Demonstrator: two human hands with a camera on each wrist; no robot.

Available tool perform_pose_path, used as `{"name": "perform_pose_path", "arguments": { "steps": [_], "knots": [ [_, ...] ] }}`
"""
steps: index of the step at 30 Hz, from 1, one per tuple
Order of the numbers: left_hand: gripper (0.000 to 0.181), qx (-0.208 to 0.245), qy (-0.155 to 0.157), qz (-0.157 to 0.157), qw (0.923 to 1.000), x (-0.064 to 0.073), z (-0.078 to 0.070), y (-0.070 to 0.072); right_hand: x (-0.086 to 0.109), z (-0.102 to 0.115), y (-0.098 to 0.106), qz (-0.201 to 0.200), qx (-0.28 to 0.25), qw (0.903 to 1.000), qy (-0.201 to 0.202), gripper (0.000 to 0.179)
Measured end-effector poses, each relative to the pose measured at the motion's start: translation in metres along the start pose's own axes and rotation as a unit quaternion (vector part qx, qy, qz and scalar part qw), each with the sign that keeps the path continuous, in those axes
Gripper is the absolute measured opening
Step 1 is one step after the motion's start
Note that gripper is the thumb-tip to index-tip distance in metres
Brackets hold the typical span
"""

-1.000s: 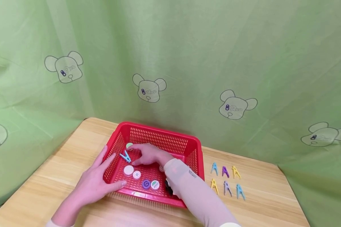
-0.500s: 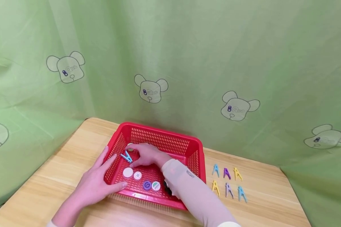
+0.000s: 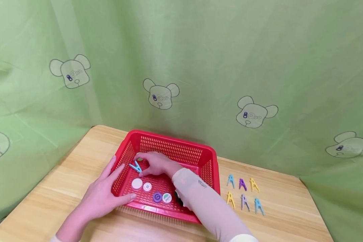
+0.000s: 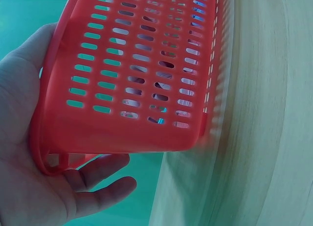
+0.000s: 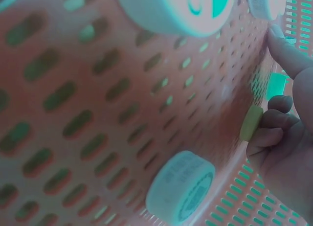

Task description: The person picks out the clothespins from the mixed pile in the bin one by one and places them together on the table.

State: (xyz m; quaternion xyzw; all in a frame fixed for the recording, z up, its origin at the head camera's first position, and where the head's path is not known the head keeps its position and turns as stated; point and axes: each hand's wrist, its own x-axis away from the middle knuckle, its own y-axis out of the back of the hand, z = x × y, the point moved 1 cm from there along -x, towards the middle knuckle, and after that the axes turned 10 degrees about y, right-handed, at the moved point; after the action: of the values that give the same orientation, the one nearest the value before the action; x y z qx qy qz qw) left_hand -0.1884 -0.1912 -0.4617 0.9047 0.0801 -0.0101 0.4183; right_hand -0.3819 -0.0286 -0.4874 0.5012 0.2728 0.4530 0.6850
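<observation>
A red mesh basket (image 3: 169, 138) stands on the wooden table. Spread over its near left corner, my left hand (image 3: 99, 195) rests its thumb across the front rim and its fingers along the left side. My right hand (image 3: 158, 163) reaches inside, its index finger beside a green cap (image 3: 139, 158), which it partly covers. Between index and thumb lies a light-blue clothespin (image 3: 135, 167), one end right at the thumb tip. Nearer the front are a thick white cap (image 3: 137, 184), a small white cap (image 3: 147, 187), a purple cap (image 3: 157, 197) and a white-and-green cap (image 3: 167, 198).
Right of the basket, several clothespins lie in two rows, among them a purple one (image 3: 242, 184) and a yellow one (image 3: 254, 185). A green curtain (image 3: 199, 67) hangs behind the table. My right forearm crosses the basket's front rim and hides part of its inside.
My right index finger has shifted slightly over the green cap, and the thumb has come closer to the clothespin. The left hand stays at the basket corner.
</observation>
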Motion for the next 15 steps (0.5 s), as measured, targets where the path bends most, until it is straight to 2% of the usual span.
{"name": "perform_pose_path", "arguments": {
  "steps": [5, 15],
  "knots": [
    [0.109, 0.002, 0.001, -0.002, 1.0000, 0.0009, 0.0005, 0.0007, -0.0010, 0.0011, 0.0030, -0.003, -0.009, 0.9998, 0.019, 0.059],
    [0.107, 0.003, 0.000, 0.001, 1.0000, -0.0043, 0.0027, -0.0018, 0.0030, 0.0028, 0.0088, -0.006, -0.036, 0.9993, -0.002, 0.057]
  ]
}}
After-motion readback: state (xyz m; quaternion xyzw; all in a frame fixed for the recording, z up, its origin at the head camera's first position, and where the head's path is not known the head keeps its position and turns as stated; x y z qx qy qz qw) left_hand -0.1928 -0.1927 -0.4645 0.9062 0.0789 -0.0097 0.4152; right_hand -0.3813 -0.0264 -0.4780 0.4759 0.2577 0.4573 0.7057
